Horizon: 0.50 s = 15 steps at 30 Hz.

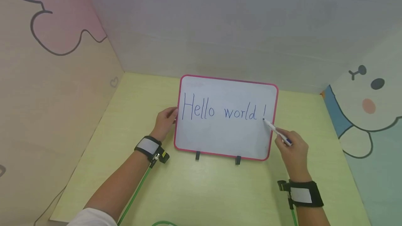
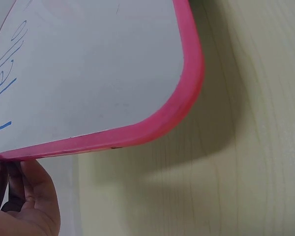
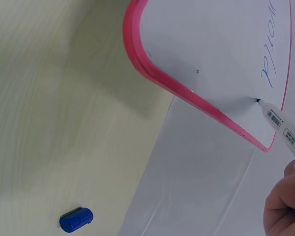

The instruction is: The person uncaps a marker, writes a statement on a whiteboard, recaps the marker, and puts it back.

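Note:
A small whiteboard (image 1: 220, 135) with a pink frame leans upright on the table. Blue handwriting on it reads "Hello world" followed by an exclamation stroke. At the board's left edge, my left hand (image 1: 164, 121) grips the frame between thumb and fingers; the left wrist view shows the fingertips (image 2: 37, 177) at the pink rim. My right hand (image 1: 293, 149) holds a white marker (image 1: 272, 127) with a blue end, pinched near its middle. The marker's dark tip is at the board's surface, just below the exclamation stroke. In the right wrist view a blue marker cap (image 3: 76, 219) lies on the table.
Two dark feet, one on the left (image 1: 197, 155) and one on the right (image 1: 238, 160), show under the board's lower edge. The pale yellow table (image 1: 201, 191) meets a grey wall (image 1: 220, 27) behind. Green cables (image 1: 135, 194) run from both wrist straps.

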Tool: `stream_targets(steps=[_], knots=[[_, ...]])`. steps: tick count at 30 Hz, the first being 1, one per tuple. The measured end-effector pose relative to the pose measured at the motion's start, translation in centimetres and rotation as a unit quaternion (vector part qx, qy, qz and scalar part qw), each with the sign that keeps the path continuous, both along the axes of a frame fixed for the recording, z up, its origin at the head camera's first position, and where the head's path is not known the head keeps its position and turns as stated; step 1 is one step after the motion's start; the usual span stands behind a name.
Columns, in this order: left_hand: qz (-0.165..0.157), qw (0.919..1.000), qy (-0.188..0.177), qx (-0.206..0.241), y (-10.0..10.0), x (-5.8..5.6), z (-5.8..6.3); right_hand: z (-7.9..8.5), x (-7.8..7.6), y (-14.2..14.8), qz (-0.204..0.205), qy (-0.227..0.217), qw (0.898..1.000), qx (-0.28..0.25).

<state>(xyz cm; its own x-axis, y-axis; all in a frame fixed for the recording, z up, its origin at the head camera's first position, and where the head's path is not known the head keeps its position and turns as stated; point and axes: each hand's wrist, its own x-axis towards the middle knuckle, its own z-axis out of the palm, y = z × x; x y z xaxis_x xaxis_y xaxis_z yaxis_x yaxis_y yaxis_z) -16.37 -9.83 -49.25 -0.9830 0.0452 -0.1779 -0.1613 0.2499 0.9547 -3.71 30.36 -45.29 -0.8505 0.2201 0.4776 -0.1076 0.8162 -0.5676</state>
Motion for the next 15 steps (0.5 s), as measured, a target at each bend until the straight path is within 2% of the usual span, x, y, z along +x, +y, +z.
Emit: stream_targets(steps=[6, 15], knots=[[-0.003, 1.0000, 0.002, 0.004, 0.00, -0.01, 0.01, 0.12, 0.01, 0.09, -0.008, -0.010, 1.000, 0.003], [0.003, 0.9999, -0.014, -0.006, 0.07, -0.15, -0.10, 0.16, 0.06, 0.10, -0.016, -0.036, 0.999, 0.007]])
